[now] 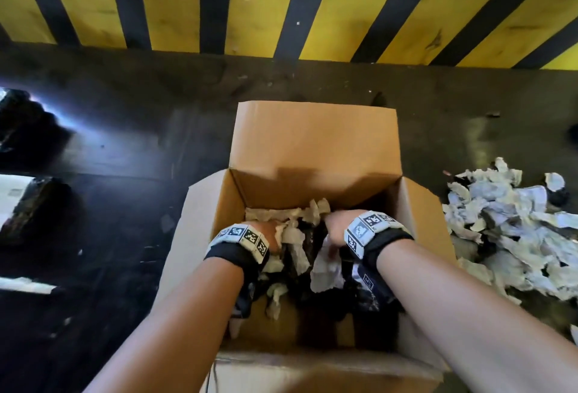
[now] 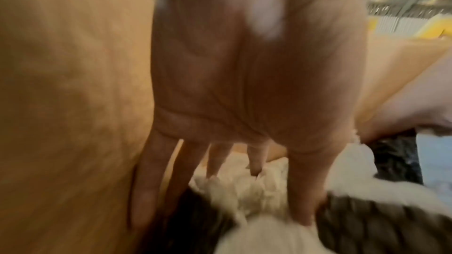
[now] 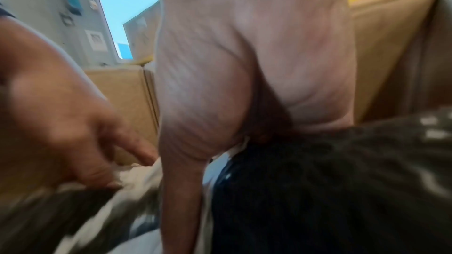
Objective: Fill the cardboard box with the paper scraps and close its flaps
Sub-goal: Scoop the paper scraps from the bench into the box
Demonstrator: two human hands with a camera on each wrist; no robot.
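The open cardboard box [image 1: 312, 142] stands on the dark floor with its flaps standing out. White and dark paper scraps [image 1: 297, 236] lie heaped inside it. Both my hands are down in the box on the heap. My left hand [image 1: 264, 233] is by the left wall, and in the left wrist view its fingers [image 2: 146, 181] point straight down onto pale scraps [image 2: 244, 196]. My right hand [image 1: 336, 228] sits to the right of it. Its thumb [image 3: 181, 190] is straight, and its other fingers are sunk out of sight in dark scraps [image 3: 318, 181].
A large loose pile of paper scraps [image 1: 516, 230] lies on the floor just right of the box. A yellow-and-black striped kerb [image 1: 281, 11] runs across the far side. Dark bundles [image 1: 34, 205] sit on the floor at the left.
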